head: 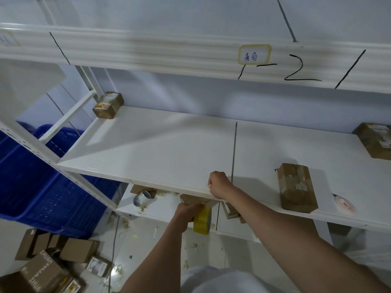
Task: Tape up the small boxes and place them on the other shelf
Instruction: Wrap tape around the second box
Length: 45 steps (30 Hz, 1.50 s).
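My left hand [186,214] grips a yellow tape roll [202,219] just below the front edge of the white shelf [169,149]. A strip of tape [212,201] runs from the roll up toward my right hand [219,183], which is curled into a fist at the shelf's front edge and seems to pinch the strip's end. A small brown box [189,198] shows partly under the shelf edge, behind the roll. A taped brown box [296,187] stands on the shelf to the right of my right hand.
Another small box [109,105] sits at the shelf's back left and one [376,140] at the far right. A pale tape roll [343,203] lies near the front edge. A silver roll [142,198] is on the lower shelf. Blue crates [42,187] and floor boxes [53,261] are left.
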Each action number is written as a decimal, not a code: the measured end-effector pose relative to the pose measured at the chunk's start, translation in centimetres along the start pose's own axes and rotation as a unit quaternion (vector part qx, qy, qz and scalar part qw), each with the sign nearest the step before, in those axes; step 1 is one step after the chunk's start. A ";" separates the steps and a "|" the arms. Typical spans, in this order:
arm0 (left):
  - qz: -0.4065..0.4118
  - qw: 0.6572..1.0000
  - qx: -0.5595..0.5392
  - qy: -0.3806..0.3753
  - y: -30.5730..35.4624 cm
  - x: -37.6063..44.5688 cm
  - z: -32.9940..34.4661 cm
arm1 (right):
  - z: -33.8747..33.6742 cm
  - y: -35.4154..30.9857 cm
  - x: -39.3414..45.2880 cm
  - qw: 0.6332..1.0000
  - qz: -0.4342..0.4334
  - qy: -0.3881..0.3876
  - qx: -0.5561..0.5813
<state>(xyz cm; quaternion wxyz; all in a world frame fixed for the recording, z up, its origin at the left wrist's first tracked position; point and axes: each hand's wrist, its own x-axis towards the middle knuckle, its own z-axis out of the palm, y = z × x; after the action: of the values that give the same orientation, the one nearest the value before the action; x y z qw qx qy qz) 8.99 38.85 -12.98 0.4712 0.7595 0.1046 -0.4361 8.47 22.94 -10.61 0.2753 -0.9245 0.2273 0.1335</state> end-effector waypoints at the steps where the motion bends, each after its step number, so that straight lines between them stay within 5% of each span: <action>1: -0.004 1.000 -0.005 0.003 -0.1 0.1 0.2 | 0.1 0.0 0.2 1.000 0.000 0.005 -0.004; 11: -0.030 0.999 -0.019 0.011 0.1 1.3 0.5 | 0.7 -0.1 0.6 0.997 0.012 0.048 -0.060; 15: -0.013 0.999 0.045 0.028 -0.2 1.6 0.1 | -0.3 0.0 -0.6 0.987 -0.020 0.130 -0.097; 21: 0.070 0.985 0.136 0.083 0.5 0.5 0.2 | -4.8 3.4 -2.2 0.952 0.077 0.250 0.160; 25: 0.101 0.977 0.122 0.141 1.7 -0.5 1.7 | -5.3 6.6 -6.8 0.926 0.122 0.216 0.285; 31: 0.071 0.997 0.010 0.011 2.5 -2.1 6.9 | -0.3 11.4 -10.5 0.856 0.253 0.163 0.421; 35: -0.006 0.993 -0.055 -0.104 1.8 -3.1 10.0 | 2.3 13.4 -10.4 0.738 0.323 0.116 0.581; 39: -0.049 0.981 -0.131 -0.137 1.2 -2.9 11.5 | 2.3 14.1 -9.7 0.663 0.305 0.060 0.681; 45: -0.061 0.967 -0.197 -0.150 1.4 -2.1 12.2 | 2.1 13.0 -9.3 0.647 0.287 0.028 0.706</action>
<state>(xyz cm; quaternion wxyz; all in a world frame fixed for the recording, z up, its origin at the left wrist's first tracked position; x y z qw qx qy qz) 1.60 28.78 -12.64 0.5946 0.5696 0.1625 -0.5436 -6.28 17.66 -14.69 0.7860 -0.3420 0.5145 -0.0212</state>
